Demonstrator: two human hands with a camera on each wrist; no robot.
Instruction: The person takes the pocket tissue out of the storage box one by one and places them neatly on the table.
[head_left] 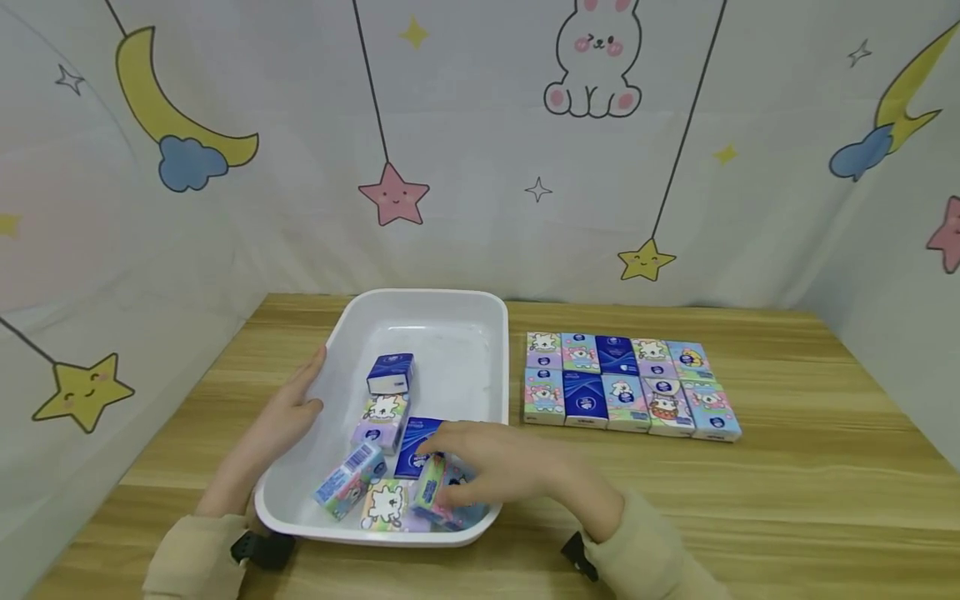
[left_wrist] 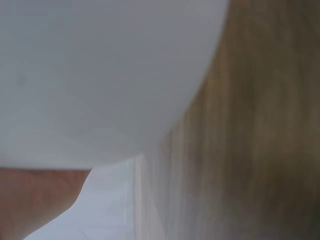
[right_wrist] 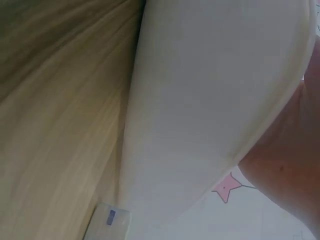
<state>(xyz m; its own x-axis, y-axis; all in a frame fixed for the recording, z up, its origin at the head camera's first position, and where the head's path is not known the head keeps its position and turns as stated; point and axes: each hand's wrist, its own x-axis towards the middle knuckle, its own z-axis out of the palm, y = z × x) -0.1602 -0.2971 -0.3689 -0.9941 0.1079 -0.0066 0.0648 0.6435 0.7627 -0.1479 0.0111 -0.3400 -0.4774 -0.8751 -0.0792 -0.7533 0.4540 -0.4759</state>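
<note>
Table: my wooden table [head_left: 787, 500], with rows of tissue packs [head_left: 628, 385] at right.
Tray: white tray [head_left: 450, 312] before me.
Left hand [head_left: 288, 412]: fingers straight, resting on the tray's rim.
Right hand [head_left: 498, 467]: fingers curled round a tissue pack [head_left: 433, 490] inside the tray's near corner.

Light: bright, even and soft in the head view; no glare.
Shadows: faint, just under the white tray [head_left: 495, 333] near edge on the table [head_left: 787, 500].
Head view: sharp at centre; table edges bow toward the corners.
Wrist views: badly blurred, too close; tray wall [left_wrist: 100, 75] and wood grain smeared.
</note>
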